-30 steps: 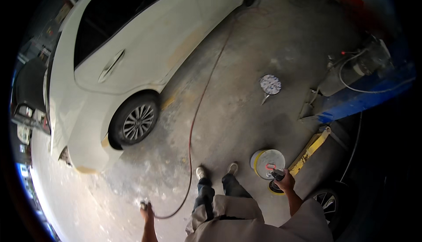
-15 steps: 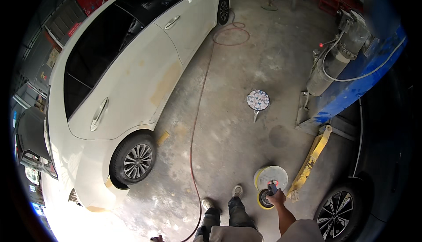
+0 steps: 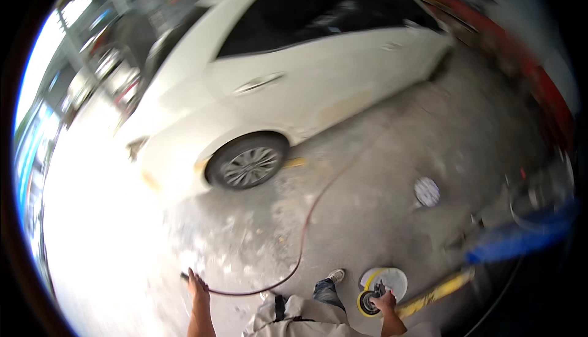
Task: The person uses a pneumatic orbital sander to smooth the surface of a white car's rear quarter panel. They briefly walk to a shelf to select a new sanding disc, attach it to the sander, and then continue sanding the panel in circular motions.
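My right hand (image 3: 387, 302) grips a handheld polisher (image 3: 369, 301) with a yellow-rimmed round pad, low at the bottom right. A white and yellow round pad (image 3: 391, 277) lies on the floor just beyond it. My left hand (image 3: 197, 286) is stretched out at the lower left and holds the end of a red hose (image 3: 304, 230). The hose runs across the concrete floor toward a white car (image 3: 294, 86). My feet and trousers (image 3: 318, 297) show between the two hands.
The white car fills the upper half, its wheel (image 3: 247, 167) nearest me. A round white disc (image 3: 426, 191) lies on the floor at right. A yellow bar (image 3: 436, 291) lies by the polisher. Blue and red equipment (image 3: 520, 236) lines the right side. Bright glare washes out the left.
The view has swung left and blurred, bringing the car closer and more central. My left hand has come back into view holding the hose end. My right hand still holds the polisher.
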The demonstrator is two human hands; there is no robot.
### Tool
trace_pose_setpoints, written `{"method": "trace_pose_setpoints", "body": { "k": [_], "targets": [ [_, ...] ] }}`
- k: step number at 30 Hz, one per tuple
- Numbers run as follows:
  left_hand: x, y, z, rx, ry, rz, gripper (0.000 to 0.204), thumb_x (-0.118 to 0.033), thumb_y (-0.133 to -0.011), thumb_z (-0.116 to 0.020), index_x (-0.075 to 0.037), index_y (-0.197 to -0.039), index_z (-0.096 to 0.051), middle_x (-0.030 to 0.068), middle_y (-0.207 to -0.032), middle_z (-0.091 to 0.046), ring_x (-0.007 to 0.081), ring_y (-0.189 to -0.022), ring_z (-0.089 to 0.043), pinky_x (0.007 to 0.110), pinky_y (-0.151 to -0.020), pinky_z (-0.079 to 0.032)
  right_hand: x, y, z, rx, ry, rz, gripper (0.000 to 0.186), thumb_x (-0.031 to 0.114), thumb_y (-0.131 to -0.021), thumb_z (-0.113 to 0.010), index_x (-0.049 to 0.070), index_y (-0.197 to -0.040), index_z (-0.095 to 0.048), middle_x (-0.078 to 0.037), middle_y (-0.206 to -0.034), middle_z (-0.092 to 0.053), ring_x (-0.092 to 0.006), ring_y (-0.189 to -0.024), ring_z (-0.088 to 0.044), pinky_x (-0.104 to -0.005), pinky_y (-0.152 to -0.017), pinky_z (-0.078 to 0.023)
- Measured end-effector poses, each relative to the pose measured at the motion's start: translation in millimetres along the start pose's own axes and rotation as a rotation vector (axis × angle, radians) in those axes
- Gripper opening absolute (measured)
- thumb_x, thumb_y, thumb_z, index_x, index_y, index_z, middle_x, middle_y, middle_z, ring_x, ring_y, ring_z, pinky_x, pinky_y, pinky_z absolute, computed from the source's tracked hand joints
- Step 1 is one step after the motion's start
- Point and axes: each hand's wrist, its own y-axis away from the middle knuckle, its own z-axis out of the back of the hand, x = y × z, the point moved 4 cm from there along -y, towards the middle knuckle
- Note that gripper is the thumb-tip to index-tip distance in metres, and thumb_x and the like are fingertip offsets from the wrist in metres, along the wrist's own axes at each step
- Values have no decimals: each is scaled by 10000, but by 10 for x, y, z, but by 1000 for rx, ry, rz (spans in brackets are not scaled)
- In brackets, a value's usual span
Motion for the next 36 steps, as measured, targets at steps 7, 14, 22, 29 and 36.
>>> {"method": "trace_pose_setpoints", "body": {
  "k": [7, 14, 22, 29, 36],
  "targets": [
    [401, -177, 3218, -864, 460, 50, 489, -478, -927, -651, -179, -696, -342, -42, -558, -317, 125, -452, -292, 300, -423, -259, 1193, 191, 93, 57, 310, 125, 832, 474, -592, -887, 16, -1227, -604, -203, -1221, -663, -377, -1138, -640, -464, -965, -514],
    [515, 512, 6516, -1444, 672, -99, 379, -422, -897, -659, -114, -792, -466, -2, -656, -376, 158, -542, -332, 355, -500, -300, 2977, 1052, -366, -42, 519, 404, 822, 501, -566, -867, 61, -1218, -628, -217, -1201, -679, -377, -1148, -645, -459, -977, -514],
    [11, 545, 7383, -1646, -136, -226, 366, -380, -908, -671, -100, -773, -476, 6, -653, -383, 170, -560, -350, 371, -555, -334, 5067, 2282, -1433, 1, 703, 755, 780, 532, -644, -810, 33, -1208, -605, -220, -1147, -696, -373, -1111, -666, -471, -926, -538],
    [-805, -700, 7613, -1499, -386, -348, 360, -343, -918, -681, -89, -756, -484, 14, -650, -390, 180, -576, -366, 384, -604, -363, 6107, 3021, -2633, 53, 756, 918, 764, 495, -662, -813, 29, -1221, -580, -208, -1100, -711, -368, -1036, -697, -467, -898, -553],
    [-1872, -2231, 7810, -1376, -525, -483, 356, -306, -928, -691, -77, -740, -493, 21, -647, -397, 190, -592, -382, 397, -652, -392, 6679, 3514, -3983, 110, 774, 932, 759, 484, -652, -824, 36, -1219, -592, -190, -1143, -702, -343, -1092, -681, -452, -911, -548]
  ]
}}
